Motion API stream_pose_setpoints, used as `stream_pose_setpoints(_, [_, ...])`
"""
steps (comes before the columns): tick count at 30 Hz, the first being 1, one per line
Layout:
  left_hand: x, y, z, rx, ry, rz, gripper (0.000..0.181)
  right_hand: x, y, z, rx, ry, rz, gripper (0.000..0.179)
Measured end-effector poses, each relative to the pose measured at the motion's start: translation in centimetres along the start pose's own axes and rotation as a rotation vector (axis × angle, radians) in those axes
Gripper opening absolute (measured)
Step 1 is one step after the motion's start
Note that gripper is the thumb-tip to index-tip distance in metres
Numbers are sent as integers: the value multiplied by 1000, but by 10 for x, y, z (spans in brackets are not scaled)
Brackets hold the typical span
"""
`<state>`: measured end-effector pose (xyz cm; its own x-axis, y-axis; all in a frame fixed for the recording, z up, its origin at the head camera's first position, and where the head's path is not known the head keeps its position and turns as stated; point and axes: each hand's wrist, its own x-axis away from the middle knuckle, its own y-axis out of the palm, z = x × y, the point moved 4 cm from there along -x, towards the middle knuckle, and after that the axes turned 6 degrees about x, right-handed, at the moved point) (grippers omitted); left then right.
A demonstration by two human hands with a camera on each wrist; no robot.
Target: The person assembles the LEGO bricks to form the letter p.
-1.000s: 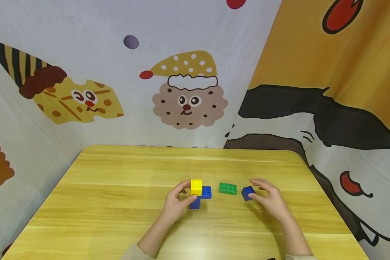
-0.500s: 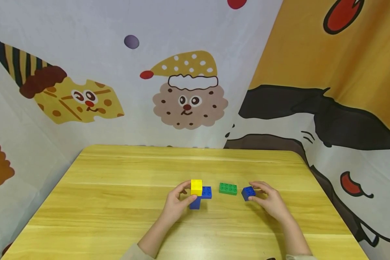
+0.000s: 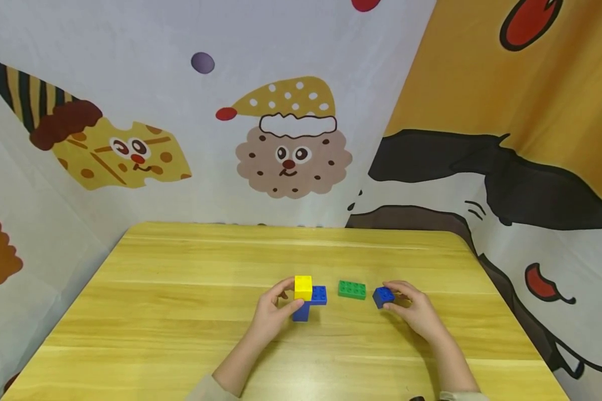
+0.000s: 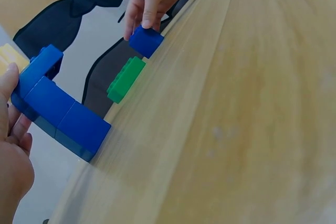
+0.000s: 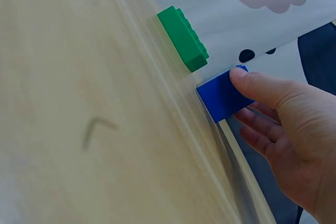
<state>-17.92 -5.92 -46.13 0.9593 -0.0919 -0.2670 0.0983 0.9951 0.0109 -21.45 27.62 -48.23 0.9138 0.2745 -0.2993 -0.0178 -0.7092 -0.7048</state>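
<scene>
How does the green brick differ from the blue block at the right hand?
The green brick is longer, with two rows of four studs; the blue block is shorter, with two rows of two. The right hand grips the blue block, while the green brick lies untouched on the table. Both show studs on top.

Pale beige sleeves, bare hands

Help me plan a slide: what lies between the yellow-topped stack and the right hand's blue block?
In the head view, the green brick lies between the stack and blue block, touching neither.
</scene>
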Motion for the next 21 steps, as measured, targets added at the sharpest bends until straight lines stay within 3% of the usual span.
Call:
stream_pose_setpoints(4, [-2, -2, -14, -3, 0, 10, 44, 0, -4, -20, -5, -29, 24, 41])
stream_pose_setpoints(7, [-2, -3, -17, 13, 9, 6, 44, 1, -5, -31, -14, -1, 33, 41])
stream_pose_setpoints(11, [-2, -3, -16, 12, 2, 4, 44, 0, 0, -17, -1, 19, 33, 40])
stream_pose_setpoints(14, [-2, -2, -12, -2, -10, 3, 44, 1, 3, -4, 1, 25, 34, 39])
stream_pose_setpoints(21, [2, 0, 16, -4, -3, -21, 43, 0, 2, -1, 10, 20, 60, 38])
